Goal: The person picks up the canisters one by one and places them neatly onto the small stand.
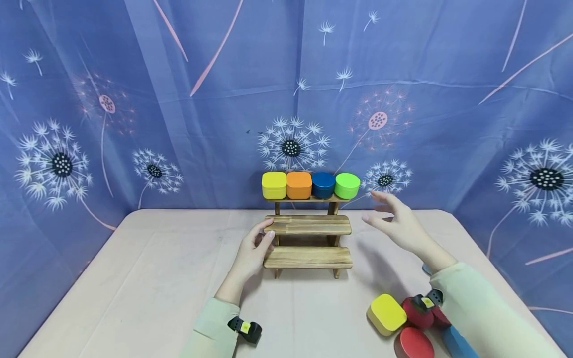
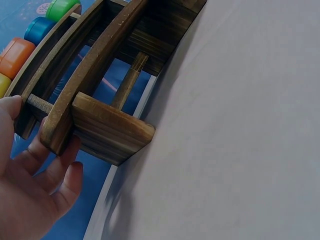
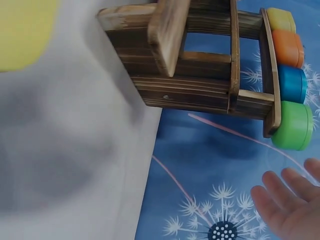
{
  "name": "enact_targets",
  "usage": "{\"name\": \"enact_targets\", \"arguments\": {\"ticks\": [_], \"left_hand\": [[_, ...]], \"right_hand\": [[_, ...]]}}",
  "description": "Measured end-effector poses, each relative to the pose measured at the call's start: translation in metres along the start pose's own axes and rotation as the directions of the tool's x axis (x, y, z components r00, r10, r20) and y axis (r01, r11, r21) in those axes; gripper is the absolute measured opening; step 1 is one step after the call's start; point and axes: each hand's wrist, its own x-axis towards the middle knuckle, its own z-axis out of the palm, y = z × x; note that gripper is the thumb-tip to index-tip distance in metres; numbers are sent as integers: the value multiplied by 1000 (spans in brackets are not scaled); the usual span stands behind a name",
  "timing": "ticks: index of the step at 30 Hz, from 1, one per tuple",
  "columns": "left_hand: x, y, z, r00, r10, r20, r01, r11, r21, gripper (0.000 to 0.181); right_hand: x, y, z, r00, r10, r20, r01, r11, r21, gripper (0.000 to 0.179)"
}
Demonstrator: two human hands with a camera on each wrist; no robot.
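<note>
The left end of the middle plank (image 1: 313, 226) of the wooden stand (image 1: 309, 256) is pinched by the left hand (image 1: 251, 251), thumb to the front and fingers behind; presumably the stand is being steadied, since it is light-looking and bears its load at the top. Nothing is held by the right hand (image 1: 400, 223), whose fingers are loosely bent and parted from the thumb, just beside the green box (image 1: 347, 186) and apart from it. The stand is placed upright on the table (image 1: 170, 278), near the back cloth (image 1: 215, 149), and its steps are faced forward, probably so that every level can be reached.

On the top plank a close row is formed, left to right, by a yellow box (image 1: 274, 186), an orange box (image 1: 299, 186), a dark blue box (image 1: 323, 185) and the green box. The first two are squarish with rounded corners; the last two are rounder. All are plainly coloured and smooth. The stand is made of brown, streaky-grained wood, with rounded plank corners. A loose yellow box (image 1: 386, 314) and a red box (image 1: 414, 343) are laid below the right forearm.
</note>
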Motion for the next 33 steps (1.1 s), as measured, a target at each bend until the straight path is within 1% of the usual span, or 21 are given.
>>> {"name": "enact_targets", "arguments": {"ticks": [4, 8, 9, 16, 22, 24, 29, 33], "left_hand": [[0, -1, 0, 1000, -10, 0, 10, 1000, -7, 37], [0, 2, -1, 999, -35, 2, 35, 999, -4, 37], [-1, 4, -1, 999, -40, 3, 40, 999, 0, 37], [-10, 33, -4, 999, -30, 21, 30, 999, -11, 37], [-11, 35, -4, 999, -29, 20, 29, 1000, -8, 37], [-11, 35, -4, 999, -30, 20, 30, 1000, -5, 37], [-11, 35, -4, 999, -30, 16, 30, 1000, -4, 37], [-11, 35, -4, 999, -31, 15, 31, 1000, 0, 37]], "right_hand": [[-14, -2, -4, 999, -16, 30, 17, 1000, -17, 65], [-27, -1, -7, 998, -36, 48, 39, 998, -53, 61], [-30, -1, -8, 998, -39, 54, 43, 997, -65, 60], [-46, 7, -7, 994, -10, 107, 25, 990, -139, 57], [-58, 10, -4, 988, -33, 148, 60, 982, -180, 54], [-61, 10, -3, 986, -27, 163, 59, 978, -199, 52], [-69, 12, -2, 974, -36, 226, 84, 974, -210, 48], [-76, 16, 0, 960, -16, 279, 80, 972, -219, 47]]}}
